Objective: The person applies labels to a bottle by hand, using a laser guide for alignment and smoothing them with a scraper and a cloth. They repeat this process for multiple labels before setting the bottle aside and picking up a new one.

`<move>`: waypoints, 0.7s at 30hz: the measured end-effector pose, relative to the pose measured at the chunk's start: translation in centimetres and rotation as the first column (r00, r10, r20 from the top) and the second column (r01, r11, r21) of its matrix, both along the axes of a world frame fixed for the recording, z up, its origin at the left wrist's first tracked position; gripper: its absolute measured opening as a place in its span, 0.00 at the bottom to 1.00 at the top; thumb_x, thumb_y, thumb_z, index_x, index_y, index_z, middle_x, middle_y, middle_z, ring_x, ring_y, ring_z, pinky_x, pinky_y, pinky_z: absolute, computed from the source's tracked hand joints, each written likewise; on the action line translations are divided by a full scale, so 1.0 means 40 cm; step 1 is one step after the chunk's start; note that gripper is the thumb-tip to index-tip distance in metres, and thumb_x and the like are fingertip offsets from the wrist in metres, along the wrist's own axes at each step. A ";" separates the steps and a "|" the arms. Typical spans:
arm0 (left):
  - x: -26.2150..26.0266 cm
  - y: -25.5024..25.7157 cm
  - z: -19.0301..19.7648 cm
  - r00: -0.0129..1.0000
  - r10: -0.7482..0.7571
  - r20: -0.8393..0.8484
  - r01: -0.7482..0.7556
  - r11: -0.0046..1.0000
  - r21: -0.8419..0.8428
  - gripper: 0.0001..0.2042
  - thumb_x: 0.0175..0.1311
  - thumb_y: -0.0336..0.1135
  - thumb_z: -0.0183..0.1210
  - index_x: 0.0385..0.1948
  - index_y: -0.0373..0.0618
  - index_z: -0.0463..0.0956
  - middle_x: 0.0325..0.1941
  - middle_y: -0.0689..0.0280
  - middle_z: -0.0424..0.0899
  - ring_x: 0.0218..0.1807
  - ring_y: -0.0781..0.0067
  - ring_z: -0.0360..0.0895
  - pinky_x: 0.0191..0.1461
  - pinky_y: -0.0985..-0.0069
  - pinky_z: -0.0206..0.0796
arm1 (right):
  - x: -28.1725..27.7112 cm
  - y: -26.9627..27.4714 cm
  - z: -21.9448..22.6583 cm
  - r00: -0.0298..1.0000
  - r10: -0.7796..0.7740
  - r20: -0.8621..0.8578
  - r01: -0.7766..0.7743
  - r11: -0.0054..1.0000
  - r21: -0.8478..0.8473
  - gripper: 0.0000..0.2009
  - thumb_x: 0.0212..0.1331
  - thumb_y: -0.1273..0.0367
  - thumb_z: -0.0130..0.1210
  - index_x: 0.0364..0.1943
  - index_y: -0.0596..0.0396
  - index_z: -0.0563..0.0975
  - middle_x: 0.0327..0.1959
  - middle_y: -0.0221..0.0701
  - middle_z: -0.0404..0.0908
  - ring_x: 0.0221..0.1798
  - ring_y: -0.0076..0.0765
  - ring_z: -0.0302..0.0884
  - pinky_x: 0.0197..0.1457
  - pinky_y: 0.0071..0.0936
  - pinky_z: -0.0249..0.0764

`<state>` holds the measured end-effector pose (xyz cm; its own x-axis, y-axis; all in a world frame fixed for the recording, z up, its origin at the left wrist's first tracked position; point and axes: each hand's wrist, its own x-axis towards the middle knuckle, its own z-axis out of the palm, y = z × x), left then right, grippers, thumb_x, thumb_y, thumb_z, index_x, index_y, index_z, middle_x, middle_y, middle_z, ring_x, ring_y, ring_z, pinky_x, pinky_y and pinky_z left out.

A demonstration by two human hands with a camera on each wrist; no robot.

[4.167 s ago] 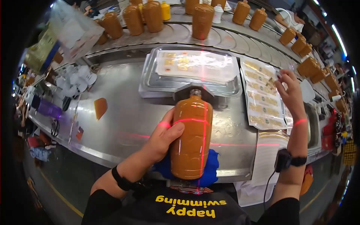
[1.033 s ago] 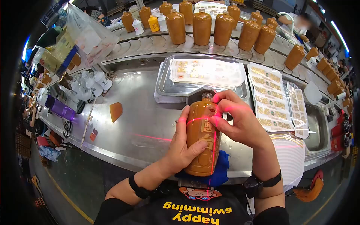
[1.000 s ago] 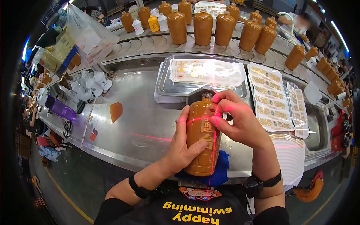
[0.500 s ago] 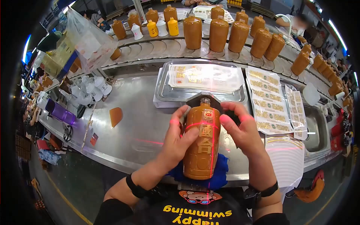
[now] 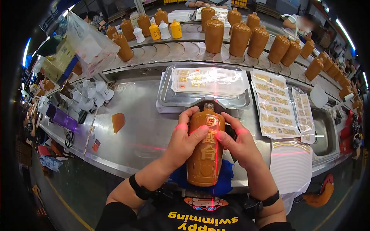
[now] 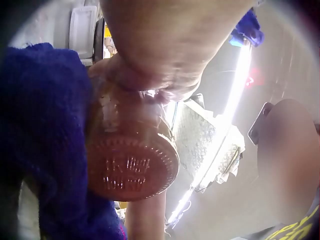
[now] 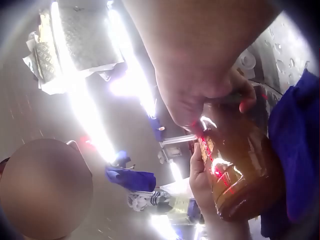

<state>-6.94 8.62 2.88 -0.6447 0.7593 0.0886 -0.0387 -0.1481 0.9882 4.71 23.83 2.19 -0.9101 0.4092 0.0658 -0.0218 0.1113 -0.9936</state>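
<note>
A glossy brown bottle [image 5: 202, 171] lies tilted in the middle of the head view, its bare neck in front of a dark notched rest [image 5: 198, 101]. Gold characters [image 5: 208, 144] run down its front below a small red emblem [image 5: 211, 121]. My left hand [image 5: 181, 140] grips its left side, thumb across the front. On the other side my right hand [image 5: 241, 144] holds it, thumb beside the characters. Blue cloth [image 5: 227, 173] lies under the bottle's lower end. Raised marks show on the bottle's base [image 6: 132, 170] in the left wrist view.
Behind the rest stands a metal tray [image 5: 163, 92] with label sheets [image 5: 227, 81]. More gold sticker sheets [image 5: 275, 104] lie to the right, near a sink [image 5: 325, 134]. Several brown bottles [image 5: 214, 36] stand on the conveyor [image 5: 169, 52]. An amber scraper-like piece [image 5: 118, 121] lies left.
My right hand went from the sticker sheets to the bottle, pinched at its front, lifted off, and now holds its side. The bottle has turned, bringing the gold characters up. Conveyor bottles shifted right.
</note>
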 end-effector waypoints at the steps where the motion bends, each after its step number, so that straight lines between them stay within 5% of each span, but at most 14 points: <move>1: -0.007 0.001 0.001 1.000 0.004 -0.005 -0.004 1.000 -0.022 0.32 0.66 0.42 0.58 0.63 0.31 0.55 0.56 0.53 0.73 0.58 0.71 0.70 0.61 0.75 0.63 | 0.000 -0.001 0.001 1.000 -0.004 0.010 0.004 1.000 -0.009 0.37 0.58 0.55 0.63 0.63 0.69 0.64 0.60 0.48 0.70 0.64 0.44 0.67 0.67 0.34 0.62; 14: -0.034 0.019 0.009 0.993 -0.008 -0.117 -0.013 0.984 -0.179 0.23 0.65 0.37 0.56 0.58 0.37 0.61 0.53 0.58 0.73 0.53 0.74 0.71 0.58 0.77 0.65 | -0.021 -0.001 0.006 0.997 -0.066 0.046 0.065 0.998 0.015 0.33 0.57 0.54 0.63 0.58 0.67 0.69 0.55 0.47 0.75 0.61 0.43 0.70 0.64 0.33 0.65; 16: -0.031 0.025 0.006 0.991 0.027 -0.134 -0.049 0.986 -0.159 0.25 0.63 0.41 0.59 0.55 0.35 0.64 0.51 0.54 0.75 0.52 0.69 0.74 0.57 0.73 0.66 | -0.027 0.002 -0.002 0.996 -0.077 0.036 0.076 0.996 0.040 0.31 0.57 0.55 0.63 0.56 0.66 0.70 0.53 0.46 0.76 0.60 0.41 0.71 0.63 0.33 0.66; 19: -0.035 0.023 0.000 0.997 0.041 -0.059 -0.048 0.992 -0.116 0.24 0.63 0.43 0.60 0.53 0.34 0.65 0.51 0.52 0.76 0.52 0.67 0.74 0.57 0.72 0.67 | -0.029 0.003 -0.005 0.996 -0.064 0.057 0.062 0.998 0.029 0.24 0.61 0.61 0.60 0.57 0.59 0.69 0.49 0.33 0.75 0.45 0.21 0.73 0.41 0.20 0.73; 21: -0.038 0.024 -0.003 0.999 0.039 -0.024 -0.041 0.994 -0.103 0.24 0.64 0.42 0.59 0.53 0.34 0.65 0.51 0.53 0.75 0.53 0.66 0.73 0.58 0.73 0.65 | -0.028 0.005 -0.004 0.997 -0.058 0.056 0.057 0.998 0.025 0.24 0.61 0.61 0.60 0.57 0.58 0.69 0.48 0.33 0.75 0.44 0.21 0.73 0.41 0.20 0.73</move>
